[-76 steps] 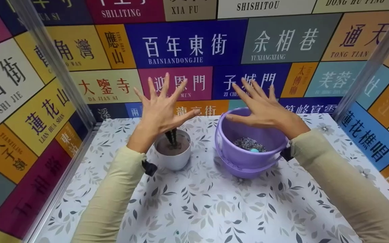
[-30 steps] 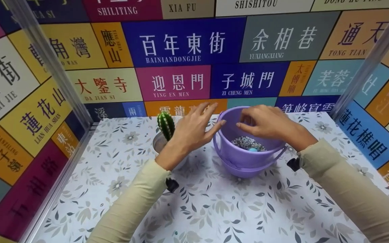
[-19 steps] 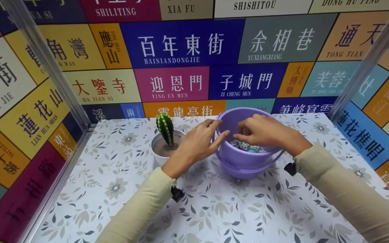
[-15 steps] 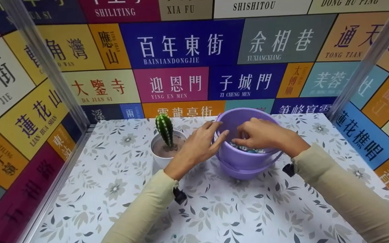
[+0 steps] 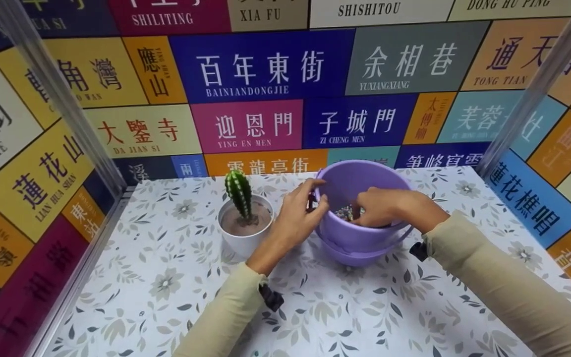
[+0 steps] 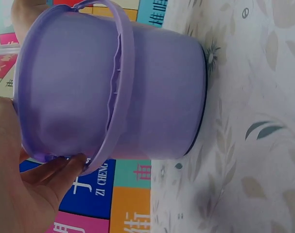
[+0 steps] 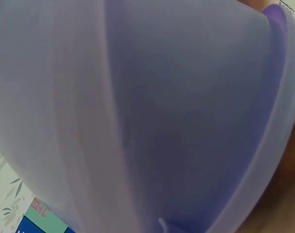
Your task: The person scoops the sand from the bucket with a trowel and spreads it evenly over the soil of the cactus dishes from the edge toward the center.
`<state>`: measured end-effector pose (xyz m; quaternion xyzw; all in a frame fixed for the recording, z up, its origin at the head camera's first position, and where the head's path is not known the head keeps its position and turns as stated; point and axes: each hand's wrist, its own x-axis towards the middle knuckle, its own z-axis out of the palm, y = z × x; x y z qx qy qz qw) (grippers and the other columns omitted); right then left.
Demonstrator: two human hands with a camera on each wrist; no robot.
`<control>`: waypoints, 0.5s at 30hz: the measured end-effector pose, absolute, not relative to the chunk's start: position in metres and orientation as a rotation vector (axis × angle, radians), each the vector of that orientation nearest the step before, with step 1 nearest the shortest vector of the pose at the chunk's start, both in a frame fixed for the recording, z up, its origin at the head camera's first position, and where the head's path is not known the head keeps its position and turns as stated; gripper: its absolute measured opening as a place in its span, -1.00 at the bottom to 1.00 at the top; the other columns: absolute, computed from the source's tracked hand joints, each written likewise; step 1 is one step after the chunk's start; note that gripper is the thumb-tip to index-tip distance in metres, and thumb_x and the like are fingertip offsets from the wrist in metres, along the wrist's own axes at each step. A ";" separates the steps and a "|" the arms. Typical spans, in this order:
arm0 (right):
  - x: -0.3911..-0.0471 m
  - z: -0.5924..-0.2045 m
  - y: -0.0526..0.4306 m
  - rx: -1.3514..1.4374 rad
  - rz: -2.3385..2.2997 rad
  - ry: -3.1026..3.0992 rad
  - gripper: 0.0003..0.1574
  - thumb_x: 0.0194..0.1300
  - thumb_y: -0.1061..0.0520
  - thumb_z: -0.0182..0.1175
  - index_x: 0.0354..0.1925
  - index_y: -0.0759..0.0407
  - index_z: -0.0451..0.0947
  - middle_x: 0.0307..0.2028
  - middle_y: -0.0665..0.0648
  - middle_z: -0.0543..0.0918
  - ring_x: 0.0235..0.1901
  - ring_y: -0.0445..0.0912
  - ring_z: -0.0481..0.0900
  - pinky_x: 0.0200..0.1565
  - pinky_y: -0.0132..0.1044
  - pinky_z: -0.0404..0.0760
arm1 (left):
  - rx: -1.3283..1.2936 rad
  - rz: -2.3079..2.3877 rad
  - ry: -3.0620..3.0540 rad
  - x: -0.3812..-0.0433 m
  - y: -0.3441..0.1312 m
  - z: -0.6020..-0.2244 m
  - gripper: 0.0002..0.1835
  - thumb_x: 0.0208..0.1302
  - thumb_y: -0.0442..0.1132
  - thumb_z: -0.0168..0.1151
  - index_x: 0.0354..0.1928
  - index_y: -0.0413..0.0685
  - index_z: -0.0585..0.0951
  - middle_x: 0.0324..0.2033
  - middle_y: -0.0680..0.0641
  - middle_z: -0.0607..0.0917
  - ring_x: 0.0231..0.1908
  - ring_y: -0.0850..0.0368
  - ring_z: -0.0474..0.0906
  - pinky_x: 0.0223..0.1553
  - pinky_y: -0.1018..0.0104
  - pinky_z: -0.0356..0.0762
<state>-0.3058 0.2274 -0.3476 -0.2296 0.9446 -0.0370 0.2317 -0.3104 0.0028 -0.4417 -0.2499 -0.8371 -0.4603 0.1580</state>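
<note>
A purple bucket (image 5: pixel 360 240) stands on the table, its handle (image 6: pixel 125 73) hanging down around its outside. My left hand (image 5: pixel 298 213) grips the bucket's left rim, thumb at the top and fingers bent against the outer wall in the left wrist view. My right hand (image 5: pixel 382 206) reaches down inside the bucket, bent at the wrist. Its fingertips are in the multicoloured gravel (image 5: pixel 344 213) at the bottom, so what they touch or hold is hidden. The right wrist view shows mostly the bucket's outer wall (image 7: pixel 196 107).
Left of the bucket, a small green cactus (image 5: pixel 238 196) stands in a white pot (image 5: pixel 247 243) of brown soil, close to my left forearm. A leaf-patterned cloth (image 5: pixel 315 317) covers the table. Panels with coloured signs (image 5: pixel 260 69) rise at the back and sides.
Both hands, spread wide earlier, have come down to the bucket. The left has taken hold of its rim; the right has sunk into the gravel. The turquoise ball seen there is now hidden.
</note>
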 end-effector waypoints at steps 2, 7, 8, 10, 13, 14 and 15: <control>-0.306 -0.346 0.227 -0.606 -0.085 2.579 -0.54 0.43 -0.09 0.25 0.13 0.10 0.79 -0.25 0.08 0.82 -0.32 -0.08 0.70 -0.24 -0.22 0.67 | -0.698 -1.338 -2.371 -0.310 0.004 -0.445 -0.55 0.55 -0.02 0.16 0.36 0.03 0.61 0.18 -0.02 0.77 0.06 0.19 0.69 0.14 0.25 0.72; -0.304 -0.338 0.228 -0.570 -0.019 2.573 -0.58 0.30 0.07 0.29 0.11 0.07 0.78 -0.25 0.07 0.77 -0.23 -0.04 0.66 -0.18 -0.17 0.63 | -0.676 -1.389 -2.321 -0.309 0.006 -0.451 -0.56 0.55 -0.03 0.17 0.37 0.08 0.62 0.18 -0.05 0.78 0.08 0.17 0.71 0.17 0.22 0.74; -0.304 -0.337 0.229 -0.566 -0.002 2.571 -0.57 0.29 0.08 0.30 0.11 0.08 0.78 -0.23 0.08 0.76 -0.20 -0.02 0.65 -0.16 -0.15 0.64 | -0.674 -1.398 -2.312 -0.309 0.006 -0.451 -0.56 0.55 -0.04 0.18 0.37 0.09 0.63 0.17 -0.05 0.79 0.07 0.17 0.71 0.15 0.22 0.75; -0.303 -0.333 0.230 -0.549 0.040 2.566 -0.57 0.29 0.08 0.32 0.11 0.08 0.77 -0.20 0.10 0.75 -0.16 0.00 0.64 -0.13 -0.11 0.65 | -0.666 -1.417 -2.303 -0.308 0.006 -0.452 -0.56 0.55 -0.03 0.18 0.37 0.12 0.63 0.17 -0.04 0.79 0.06 0.17 0.71 0.13 0.24 0.75; -0.301 -0.328 0.233 -0.508 0.083 2.549 -0.57 0.32 0.06 0.33 0.13 0.13 0.75 -0.16 0.12 0.75 -0.15 0.01 0.65 -0.17 -0.10 0.67 | -0.660 -1.444 -2.288 -0.308 0.006 -0.454 -0.56 0.54 -0.03 0.19 0.38 0.12 0.64 0.19 -0.02 0.78 0.06 0.18 0.71 0.09 0.28 0.75; -0.301 -0.326 0.234 -0.492 0.090 2.543 -0.60 0.34 0.07 0.31 0.09 0.15 0.74 -0.18 0.13 0.74 -0.18 0.01 0.65 -0.21 -0.12 0.68 | -0.659 -1.454 -2.285 -0.308 0.006 -0.454 -0.56 0.54 -0.03 0.20 0.38 0.11 0.64 0.19 -0.02 0.78 0.05 0.18 0.71 0.06 0.29 0.76; -0.301 -0.324 0.236 -0.477 0.098 2.541 -0.65 0.36 0.06 0.31 0.04 0.17 0.74 -0.21 0.12 0.73 -0.22 0.00 0.65 -0.26 -0.15 0.67 | -0.659 -1.462 -2.281 -0.308 0.006 -0.455 -0.55 0.54 -0.03 0.20 0.38 0.11 0.64 0.18 -0.02 0.79 0.04 0.18 0.71 0.05 0.31 0.76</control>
